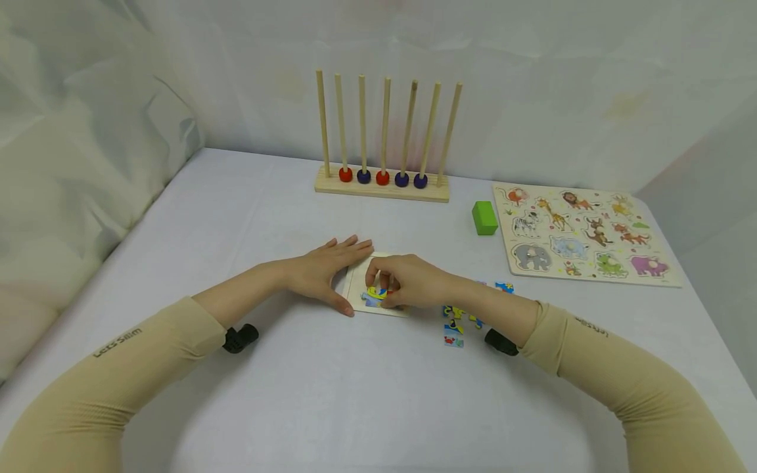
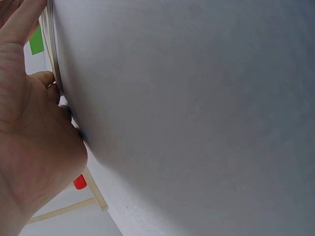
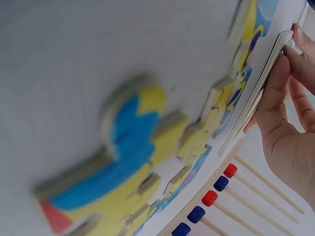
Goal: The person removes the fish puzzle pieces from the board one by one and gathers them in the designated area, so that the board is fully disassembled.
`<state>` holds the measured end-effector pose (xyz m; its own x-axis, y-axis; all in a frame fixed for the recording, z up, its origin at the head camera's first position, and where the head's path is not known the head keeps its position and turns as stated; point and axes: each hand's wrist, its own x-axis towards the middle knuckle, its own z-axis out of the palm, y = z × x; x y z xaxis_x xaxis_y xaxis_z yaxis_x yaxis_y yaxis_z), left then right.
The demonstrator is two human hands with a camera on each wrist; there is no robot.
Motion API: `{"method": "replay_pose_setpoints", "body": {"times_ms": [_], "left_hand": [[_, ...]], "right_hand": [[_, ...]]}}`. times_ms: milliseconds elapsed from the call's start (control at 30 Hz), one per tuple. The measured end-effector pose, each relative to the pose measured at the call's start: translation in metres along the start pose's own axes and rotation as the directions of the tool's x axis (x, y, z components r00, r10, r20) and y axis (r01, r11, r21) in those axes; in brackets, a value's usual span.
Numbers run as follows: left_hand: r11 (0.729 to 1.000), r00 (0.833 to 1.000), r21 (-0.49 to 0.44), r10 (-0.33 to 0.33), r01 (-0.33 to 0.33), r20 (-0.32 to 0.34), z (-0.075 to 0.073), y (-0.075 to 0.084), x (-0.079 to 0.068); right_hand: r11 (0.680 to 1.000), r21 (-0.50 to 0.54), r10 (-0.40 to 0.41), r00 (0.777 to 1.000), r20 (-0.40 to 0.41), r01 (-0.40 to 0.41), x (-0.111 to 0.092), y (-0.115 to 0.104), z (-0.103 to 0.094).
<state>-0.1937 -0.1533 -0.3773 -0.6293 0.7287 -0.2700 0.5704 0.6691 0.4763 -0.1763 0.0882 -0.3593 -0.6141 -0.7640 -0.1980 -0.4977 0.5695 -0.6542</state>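
Observation:
A small wooden puzzle tray (image 1: 357, 281) lies at mid-table, with a blue-and-yellow jigsaw section (image 1: 372, 300) in its lower part. My left hand (image 1: 322, 270) rests along the tray's left edge, fingers straight and thumb spread toward the lower corner. Over the tray, my right hand (image 1: 416, 281) pinches a small jigsaw piece between curled fingers and thumb; the fingers hide most of that piece. Several loose jigsaw pieces (image 1: 453, 333) lie to the right, partly under the right forearm. The right wrist view shows these pieces (image 3: 130, 132) close up, coloured yellow, blue and red.
Behind the tray stands a wooden rack (image 1: 381, 190) of upright pegs with red and dark blue beads. A green block (image 1: 485, 218) sits beside an animal puzzle board (image 1: 585, 230) at the right. White cloth (image 1: 414, 39) hangs behind the table.

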Motion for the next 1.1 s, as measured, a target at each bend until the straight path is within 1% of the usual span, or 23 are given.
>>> {"method": "replay_pose_setpoints", "body": {"times_ms": [200, 467, 800, 933, 1100], "left_hand": [[1.000, 1.000, -0.002, 0.004, -0.004, -0.001, 0.000, 0.000, -0.001], [1.000, 1.000, -0.009, 0.006, -0.006, -0.001, -0.001, 0.001, -0.001], [1.000, 1.000, -0.010, 0.000, 0.000, -0.001, -0.001, 0.001, 0.000], [1.000, 1.000, -0.002, -0.009, 0.009, 0.001, 0.000, 0.001, 0.001], [1.000, 1.000, 0.003, -0.019, 0.019, 0.001, 0.000, 0.002, 0.001]], "right_hand": [[0.998, 0.054, 0.016, 1.000, 0.003, -0.016, -0.002, -0.001, -0.002], [0.999, 0.023, -0.023, 0.999, -0.047, 0.024, -0.002, -0.001, -0.004], [0.997, 0.057, -0.044, 0.999, -0.030, 0.046, -0.005, -0.005, -0.010], [0.997, 0.072, -0.025, 0.999, -0.037, 0.027, -0.009, -0.006, -0.019], [0.995, 0.096, 0.019, 0.999, -0.045, -0.014, -0.020, -0.007, -0.030]]}}
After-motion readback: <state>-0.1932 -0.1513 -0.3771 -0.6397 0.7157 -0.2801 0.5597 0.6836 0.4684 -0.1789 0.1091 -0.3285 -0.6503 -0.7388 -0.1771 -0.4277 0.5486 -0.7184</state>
